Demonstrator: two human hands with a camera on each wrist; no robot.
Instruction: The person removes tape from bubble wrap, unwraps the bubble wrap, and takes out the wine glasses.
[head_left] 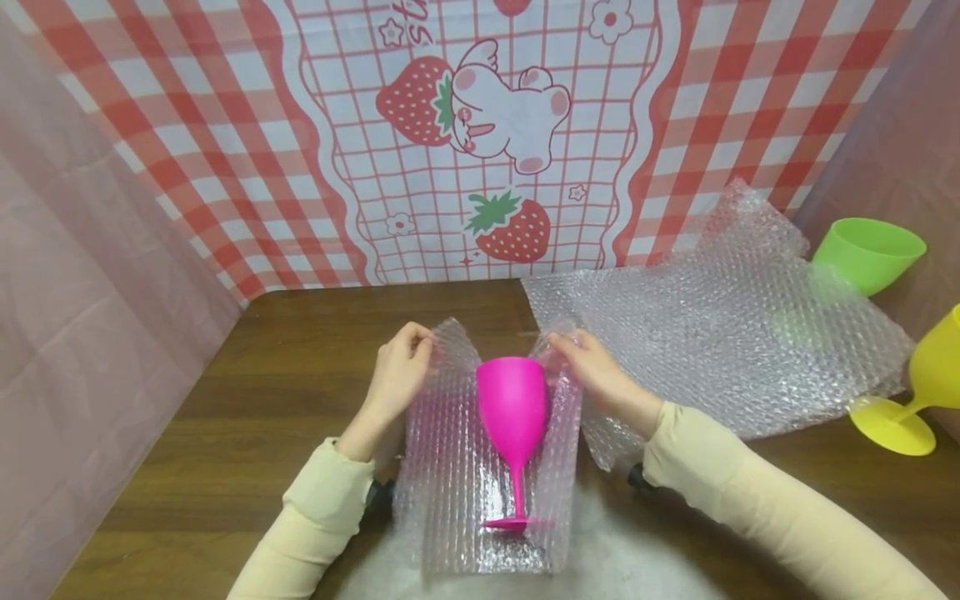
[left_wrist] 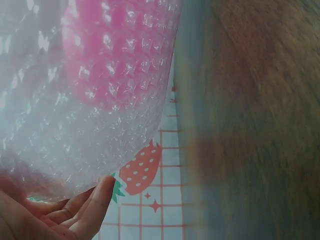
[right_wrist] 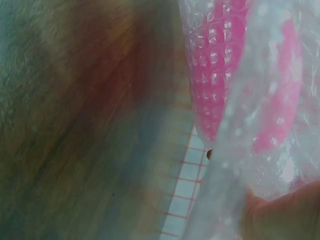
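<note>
A bright pink goblet lies along a sheet of bubble wrap, its bowl toward the back and its foot toward the front. Pinched in my left hand is the wrap's far left corner, raised beside the bowl. My right hand grips the wrap's far right part, on the other side of the bowl. In the left wrist view the pink bowl shows through the bubbles, above the curled fingers. The right wrist view shows wrap partly hiding the thumb.
A larger bubble wrap sheet spreads over the table's back right. Behind it stands a green goblet; a yellow goblet is at the right edge. A strawberry-print cloth hangs behind the wooden table.
</note>
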